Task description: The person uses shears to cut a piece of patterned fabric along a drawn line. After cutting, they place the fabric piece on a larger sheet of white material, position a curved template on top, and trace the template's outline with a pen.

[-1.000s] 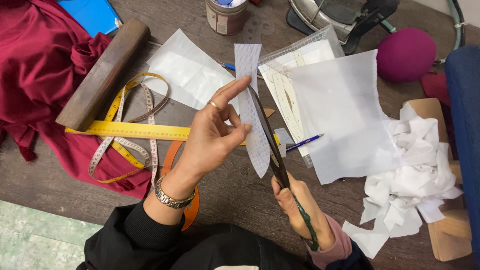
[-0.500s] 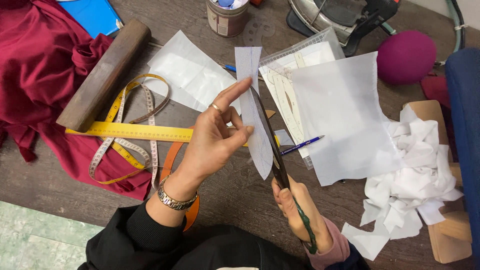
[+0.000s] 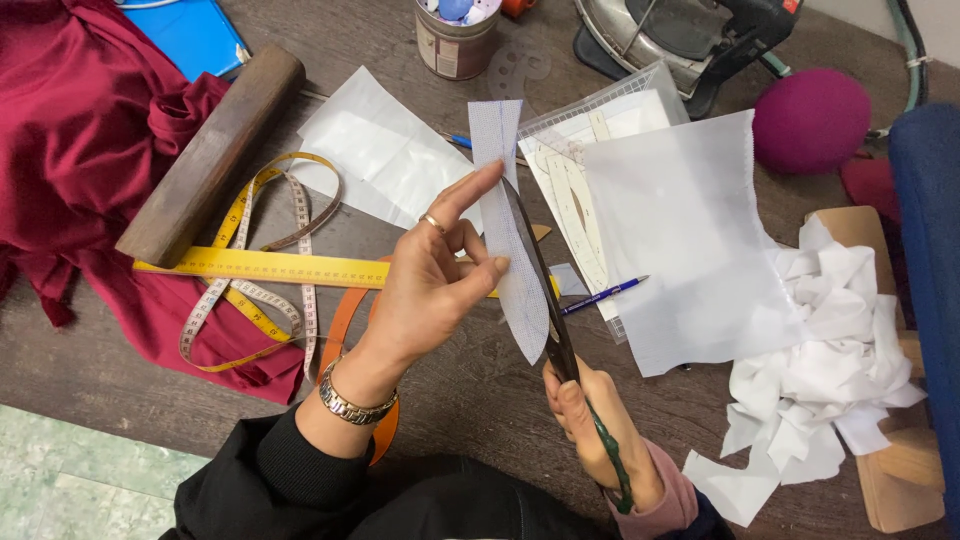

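Tabletop [image 3: 470, 400] of dark wood fills the frame. Crimson fabric [image 3: 70, 130] is heaped at the upper left, with a long wooden block [image 3: 210, 155] lying on its edge. A white translucent sheet [image 3: 690, 240] lies right of centre, and white scraps [image 3: 830, 370] pile up at the right edge. A yellow ruler [image 3: 280, 267] and a looping yellow tape measure [image 3: 250, 300] lie left of centre. At centre the left hand [image 3: 425, 290], wearing a ring and a metal watch, pinches a narrow white fabric strip [image 3: 510, 230] between thumb and fingers, holding it upright. Just below, the right hand [image 3: 600, 430] is closed around the handles of dark scissors [image 3: 545, 290], whose blades run along the strip's right edge. A blue pen [image 3: 605, 295] lies beside them.
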